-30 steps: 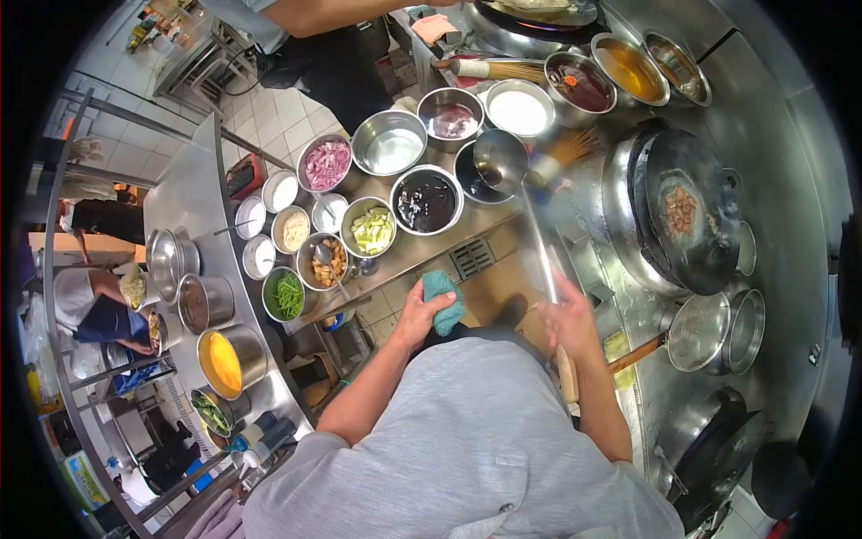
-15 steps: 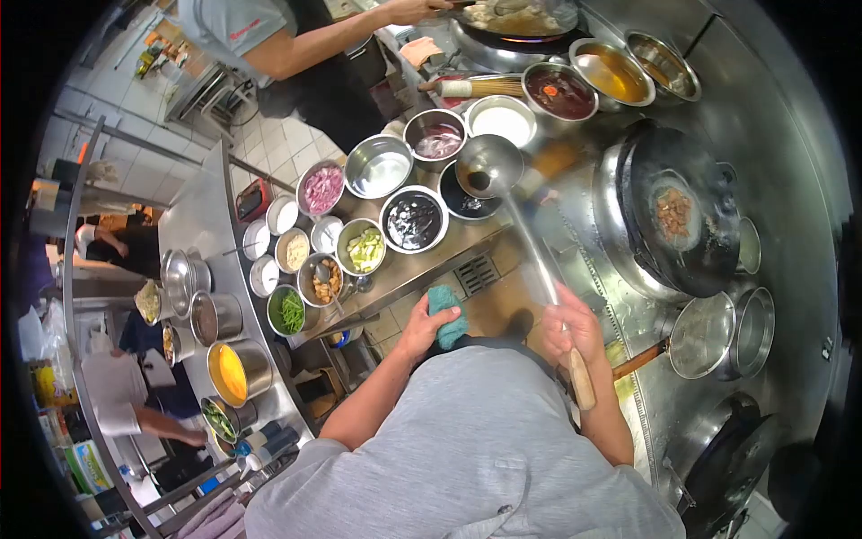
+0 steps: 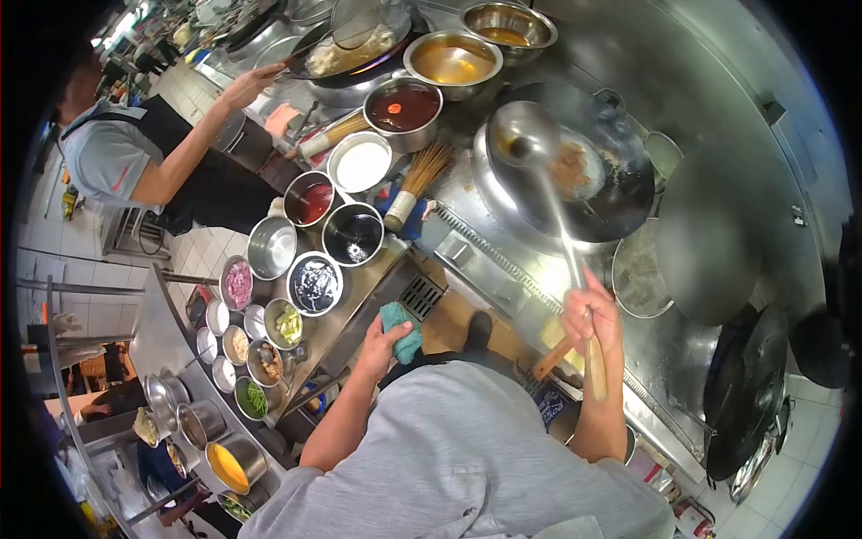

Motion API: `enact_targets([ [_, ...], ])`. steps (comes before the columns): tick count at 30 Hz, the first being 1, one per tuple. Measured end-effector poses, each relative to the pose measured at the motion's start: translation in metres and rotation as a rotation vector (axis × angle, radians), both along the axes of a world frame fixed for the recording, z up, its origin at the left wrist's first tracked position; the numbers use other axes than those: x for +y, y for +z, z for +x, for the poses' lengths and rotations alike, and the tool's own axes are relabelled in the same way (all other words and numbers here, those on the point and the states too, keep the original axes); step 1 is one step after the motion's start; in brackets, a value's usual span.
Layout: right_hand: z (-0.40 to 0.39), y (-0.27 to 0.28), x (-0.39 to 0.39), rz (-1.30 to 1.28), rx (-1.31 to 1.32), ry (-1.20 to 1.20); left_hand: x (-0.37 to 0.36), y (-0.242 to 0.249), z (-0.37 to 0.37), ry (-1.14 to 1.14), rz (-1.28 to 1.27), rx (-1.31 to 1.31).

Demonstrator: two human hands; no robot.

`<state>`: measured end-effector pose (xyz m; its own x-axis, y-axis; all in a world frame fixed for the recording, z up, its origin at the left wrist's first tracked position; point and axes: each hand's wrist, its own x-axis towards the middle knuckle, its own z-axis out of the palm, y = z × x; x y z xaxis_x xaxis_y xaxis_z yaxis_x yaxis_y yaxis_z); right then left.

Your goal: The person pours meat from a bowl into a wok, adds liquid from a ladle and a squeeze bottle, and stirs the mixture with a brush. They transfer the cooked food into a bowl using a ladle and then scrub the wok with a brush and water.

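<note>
My right hand (image 3: 594, 316) is closed round the wooden handle of a long metal ladle (image 3: 528, 133). The ladle's bowl is over the near left part of a black wok (image 3: 628, 208), with something dark inside it. Brownish pieces of food (image 3: 569, 169) lie in the wok, partly behind the ladle. My left hand (image 3: 377, 352) grips a folded green cloth (image 3: 401, 334) in front of my body, away from the counter.
Pots of dark sauce (image 3: 354, 235), white liquid (image 3: 361, 163) and red liquid (image 3: 403, 108) stand left of the stove. A bamboo brush (image 3: 415, 184) lies beside them. A strainer (image 3: 642, 274) sits right of the wok. Another person (image 3: 171, 166) works at a second wok.
My right hand has swung the ladle from above the dark sauce pots to over the wok. The head view has turned right. My left hand still holds the cloth.
</note>
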<state>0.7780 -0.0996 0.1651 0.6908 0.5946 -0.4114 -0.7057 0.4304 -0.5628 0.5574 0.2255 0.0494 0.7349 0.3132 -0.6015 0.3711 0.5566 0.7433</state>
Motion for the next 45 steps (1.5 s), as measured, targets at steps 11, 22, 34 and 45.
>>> enact_targets([
  [11,0.017,-0.040,-0.012,-0.902,-0.527,-0.195,-0.004,-0.015,0.006,-0.029,0.026,-0.042],
  [22,-0.080,-0.001,0.079,-0.023,0.143,0.384,0.010,-0.036,-0.050,0.075,-0.084,-0.073],
  [34,-0.144,-0.014,0.210,-0.690,-0.887,1.003,0.026,-0.054,-0.132,0.284,-0.085,-0.015],
  [45,-0.150,-0.023,0.209,-0.527,-0.531,0.990,0.032,-0.067,-0.158,0.333,-0.081,-0.006],
])
